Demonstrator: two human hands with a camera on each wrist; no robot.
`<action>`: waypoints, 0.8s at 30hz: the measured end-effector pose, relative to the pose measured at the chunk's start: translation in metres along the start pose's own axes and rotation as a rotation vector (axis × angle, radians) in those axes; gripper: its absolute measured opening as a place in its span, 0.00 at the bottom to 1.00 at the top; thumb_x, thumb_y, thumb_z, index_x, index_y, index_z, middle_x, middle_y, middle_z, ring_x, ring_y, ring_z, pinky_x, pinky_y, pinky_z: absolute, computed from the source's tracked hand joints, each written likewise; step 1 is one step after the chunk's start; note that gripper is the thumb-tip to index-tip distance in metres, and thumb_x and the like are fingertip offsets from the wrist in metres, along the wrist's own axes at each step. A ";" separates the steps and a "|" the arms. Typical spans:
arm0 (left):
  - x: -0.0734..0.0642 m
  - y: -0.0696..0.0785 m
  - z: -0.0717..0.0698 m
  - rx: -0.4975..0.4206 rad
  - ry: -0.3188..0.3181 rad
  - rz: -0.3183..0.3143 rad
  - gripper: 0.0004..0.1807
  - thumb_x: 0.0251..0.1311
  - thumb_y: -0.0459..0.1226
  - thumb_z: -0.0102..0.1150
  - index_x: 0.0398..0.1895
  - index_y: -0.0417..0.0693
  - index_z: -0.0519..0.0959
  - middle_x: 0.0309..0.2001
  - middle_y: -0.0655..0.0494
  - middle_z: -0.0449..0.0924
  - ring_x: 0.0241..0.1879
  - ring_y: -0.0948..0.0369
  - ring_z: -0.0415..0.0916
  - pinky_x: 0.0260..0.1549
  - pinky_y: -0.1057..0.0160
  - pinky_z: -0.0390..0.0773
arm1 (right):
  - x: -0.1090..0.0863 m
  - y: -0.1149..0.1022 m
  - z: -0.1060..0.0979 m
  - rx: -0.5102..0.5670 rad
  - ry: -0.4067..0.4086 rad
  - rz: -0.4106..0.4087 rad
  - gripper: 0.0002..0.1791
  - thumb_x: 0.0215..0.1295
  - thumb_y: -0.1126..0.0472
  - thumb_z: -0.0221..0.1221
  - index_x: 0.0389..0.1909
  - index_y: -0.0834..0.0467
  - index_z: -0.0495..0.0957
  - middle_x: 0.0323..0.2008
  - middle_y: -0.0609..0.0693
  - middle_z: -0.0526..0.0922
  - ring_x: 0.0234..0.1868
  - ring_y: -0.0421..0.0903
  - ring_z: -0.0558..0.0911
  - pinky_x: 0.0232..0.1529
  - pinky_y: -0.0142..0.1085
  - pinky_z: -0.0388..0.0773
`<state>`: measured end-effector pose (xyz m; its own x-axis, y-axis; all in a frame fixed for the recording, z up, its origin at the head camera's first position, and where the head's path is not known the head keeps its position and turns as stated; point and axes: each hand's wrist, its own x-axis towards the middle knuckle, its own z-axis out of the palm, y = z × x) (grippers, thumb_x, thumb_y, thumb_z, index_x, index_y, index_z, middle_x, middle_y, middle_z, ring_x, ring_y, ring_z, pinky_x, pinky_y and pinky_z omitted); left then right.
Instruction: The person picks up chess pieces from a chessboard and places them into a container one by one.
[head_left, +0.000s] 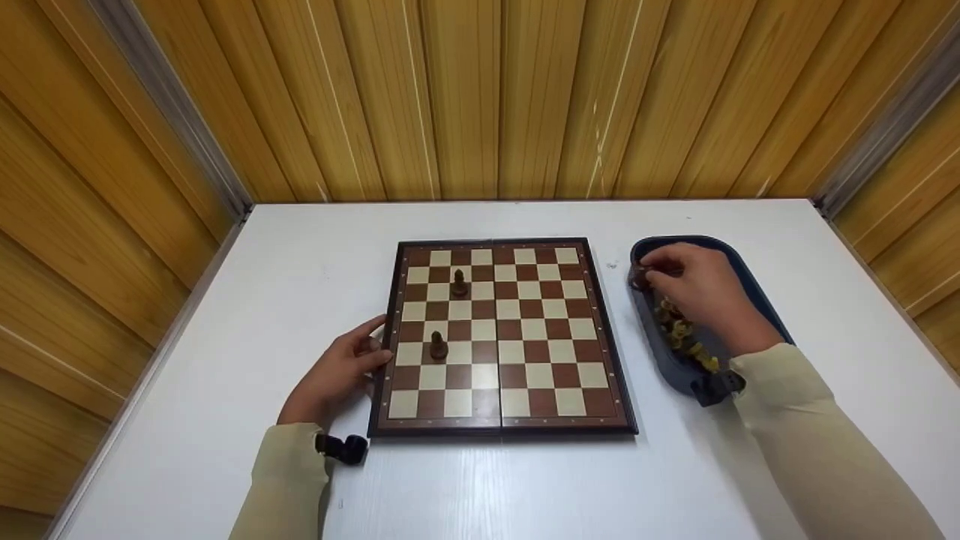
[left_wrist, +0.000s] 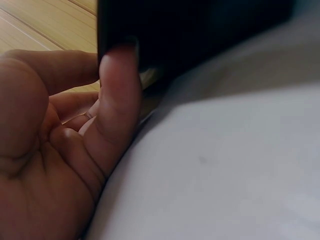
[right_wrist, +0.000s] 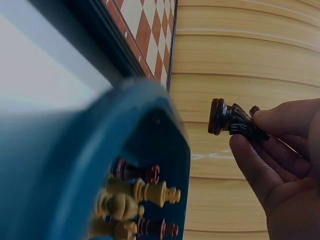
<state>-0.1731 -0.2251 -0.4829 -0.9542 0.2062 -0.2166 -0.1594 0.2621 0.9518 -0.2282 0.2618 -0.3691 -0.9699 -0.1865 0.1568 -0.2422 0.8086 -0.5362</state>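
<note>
A brown-and-cream chessboard (head_left: 510, 420) lies on the white table with two dark chess pieces standing on its left half, a farther one (head_left: 459, 285) and a nearer one (head_left: 439, 347). My left hand (head_left: 341, 375) holds the board's left edge; the left wrist view shows its thumb and a bent finger against the dark side of the board (left_wrist: 200, 30). Over the far left rim of a blue tray (head_left: 757, 304), my right hand (head_left: 697, 285) pinches a dark knight (right_wrist: 235, 119) between thumb and fingertips. Its base points away from the hand.
Several pale and dark chess pieces (right_wrist: 150, 192) lie jumbled in the tray, right of the board. The white table (head_left: 315, 247) meets yellow wood-look panels (head_left: 465, 97) at the back and both sides. Black wrist cameras sit on both sleeves.
</note>
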 end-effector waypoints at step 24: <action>0.000 0.000 0.000 -0.049 0.006 -0.013 0.37 0.64 0.35 0.59 0.75 0.56 0.57 0.40 0.48 0.74 0.35 0.58 0.78 0.30 0.57 0.83 | -0.014 0.035 -0.021 -0.036 0.034 0.036 0.12 0.68 0.59 0.58 0.48 0.60 0.81 0.44 0.61 0.83 0.42 0.56 0.82 0.35 0.39 0.75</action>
<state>-0.1727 -0.2248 -0.4831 -0.9536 0.1972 -0.2276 -0.1838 0.2178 0.9585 -0.2226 0.3040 -0.3725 -0.9763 -0.1385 0.1663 -0.2055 0.8342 -0.5117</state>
